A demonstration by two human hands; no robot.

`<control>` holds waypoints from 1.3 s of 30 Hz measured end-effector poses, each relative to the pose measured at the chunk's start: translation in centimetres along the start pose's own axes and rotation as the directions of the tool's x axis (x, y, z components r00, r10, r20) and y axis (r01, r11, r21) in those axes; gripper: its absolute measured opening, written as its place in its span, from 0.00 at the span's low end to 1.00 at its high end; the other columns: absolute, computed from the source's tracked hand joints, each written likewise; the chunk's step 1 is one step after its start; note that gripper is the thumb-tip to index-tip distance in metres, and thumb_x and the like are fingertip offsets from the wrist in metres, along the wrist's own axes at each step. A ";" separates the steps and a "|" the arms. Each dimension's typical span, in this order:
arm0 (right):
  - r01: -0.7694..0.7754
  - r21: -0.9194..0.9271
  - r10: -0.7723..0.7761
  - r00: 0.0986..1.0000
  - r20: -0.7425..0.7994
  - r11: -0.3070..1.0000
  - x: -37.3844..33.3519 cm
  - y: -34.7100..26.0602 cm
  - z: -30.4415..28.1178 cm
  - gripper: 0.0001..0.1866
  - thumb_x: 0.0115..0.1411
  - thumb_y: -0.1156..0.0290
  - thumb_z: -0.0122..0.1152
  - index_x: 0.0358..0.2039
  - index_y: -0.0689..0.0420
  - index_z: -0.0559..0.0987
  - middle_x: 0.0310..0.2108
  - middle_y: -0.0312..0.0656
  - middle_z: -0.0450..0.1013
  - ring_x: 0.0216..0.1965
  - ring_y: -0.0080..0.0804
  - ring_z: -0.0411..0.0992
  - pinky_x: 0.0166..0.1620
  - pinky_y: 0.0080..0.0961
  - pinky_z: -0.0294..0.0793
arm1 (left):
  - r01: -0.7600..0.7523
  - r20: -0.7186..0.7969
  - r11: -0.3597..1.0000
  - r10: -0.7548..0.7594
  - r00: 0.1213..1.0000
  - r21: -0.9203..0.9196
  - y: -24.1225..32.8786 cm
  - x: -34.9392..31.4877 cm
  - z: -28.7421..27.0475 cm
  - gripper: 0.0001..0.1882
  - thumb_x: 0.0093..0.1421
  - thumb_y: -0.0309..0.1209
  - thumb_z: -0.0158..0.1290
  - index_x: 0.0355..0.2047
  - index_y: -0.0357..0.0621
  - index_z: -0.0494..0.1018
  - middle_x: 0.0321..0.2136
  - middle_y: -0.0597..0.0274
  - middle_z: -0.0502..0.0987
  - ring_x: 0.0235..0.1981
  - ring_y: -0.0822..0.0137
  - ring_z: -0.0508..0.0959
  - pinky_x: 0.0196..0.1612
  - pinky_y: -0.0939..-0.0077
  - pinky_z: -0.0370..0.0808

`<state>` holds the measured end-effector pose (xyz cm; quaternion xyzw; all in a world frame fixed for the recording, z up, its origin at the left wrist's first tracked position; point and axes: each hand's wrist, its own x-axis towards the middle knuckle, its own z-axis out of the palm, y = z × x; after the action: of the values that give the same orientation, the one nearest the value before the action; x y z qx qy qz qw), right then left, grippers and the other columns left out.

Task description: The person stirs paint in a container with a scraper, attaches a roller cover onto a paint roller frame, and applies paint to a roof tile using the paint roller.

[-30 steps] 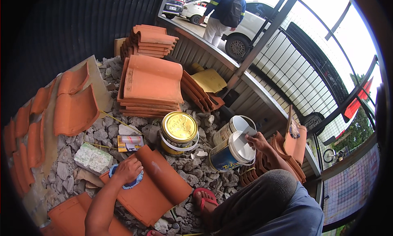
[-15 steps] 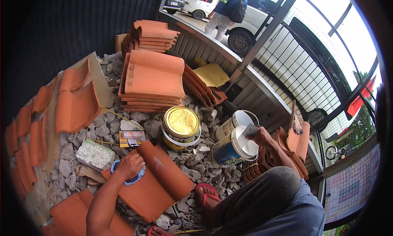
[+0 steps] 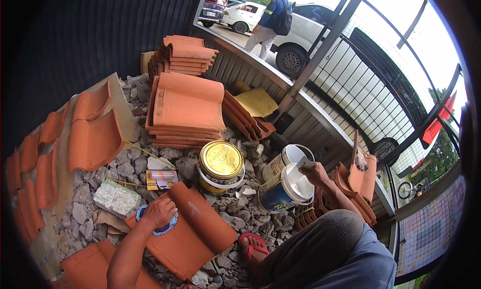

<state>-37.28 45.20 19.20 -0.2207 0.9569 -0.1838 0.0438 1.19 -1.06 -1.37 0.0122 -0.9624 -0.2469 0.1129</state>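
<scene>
My left hand [image 3: 161, 212], its fingers curled, grips a crumpled blue thing [image 3: 169, 227] like plastic or cloth; the hand covers most of it. Both rest on a curved orange roof tile [image 3: 193, 244] lying in front of me. To the right, my right hand [image 3: 314, 174] is closed around a flat grey putty knife [image 3: 303, 163]. It is held above the rim of a blue-and-white paint bucket [image 3: 277, 193], whose inside is coated with white. A second white bucket [image 3: 273, 166] stands right behind it.
A paint can [image 3: 221, 161] with a gold lid stands on the rubble [image 3: 235, 206]. Beside it lie a carded tube [image 3: 161, 178] and a pale stone block [image 3: 117, 195]. Tiles are stacked behind [image 3: 188, 106] and laid at left [image 3: 95, 138]. A passer-by [image 3: 270, 21] is beyond the fence.
My right hand and the putty knife have shifted slightly lower over the bucket. My left hand stays on the blue thing. Outside, the passer-by has moved left, and the view has tilted slightly.
</scene>
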 end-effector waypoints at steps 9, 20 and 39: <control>0.063 -0.044 -0.066 0.996 -0.062 0.997 0.4 2.4 -0.1 0.17 0.60 0.61 0.66 0.29 0.67 0.80 0.18 0.45 0.74 0.22 0.31 0.75 0.29 0.38 0.73 | 0.033 0.037 0.999 -0.031 0.999 -0.032 0.0 -0.3 -0.1 0.11 0.68 0.39 0.53 0.35 0.45 0.77 0.35 0.53 0.76 0.41 0.47 0.79 0.46 0.52 0.77; -0.123 0.398 0.047 0.980 0.196 0.909 -0.2 1.4 0.2 0.12 0.66 0.70 0.65 0.26 0.62 0.79 0.18 0.36 0.73 0.18 0.23 0.71 0.24 0.26 0.71 | -0.027 0.003 0.999 0.027 1.000 -0.016 -0.1 0.1 -0.1 0.11 0.67 0.38 0.54 0.33 0.44 0.75 0.32 0.52 0.77 0.37 0.46 0.80 0.42 0.51 0.78; -0.091 0.332 0.019 0.977 0.215 0.939 -0.7 3.5 -0.4 0.15 0.64 0.63 0.69 0.26 0.61 0.81 0.18 0.34 0.74 0.20 0.22 0.71 0.26 0.26 0.70 | -0.001 0.036 1.000 0.001 0.999 -0.004 0.4 0.0 -0.7 0.12 0.68 0.39 0.52 0.33 0.44 0.75 0.34 0.54 0.77 0.39 0.47 0.80 0.43 0.52 0.79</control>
<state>-38.13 48.60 18.29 -0.2010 0.9066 -0.3208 0.1863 1.33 -1.03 -0.59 0.0072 -0.9638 -0.2489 0.0956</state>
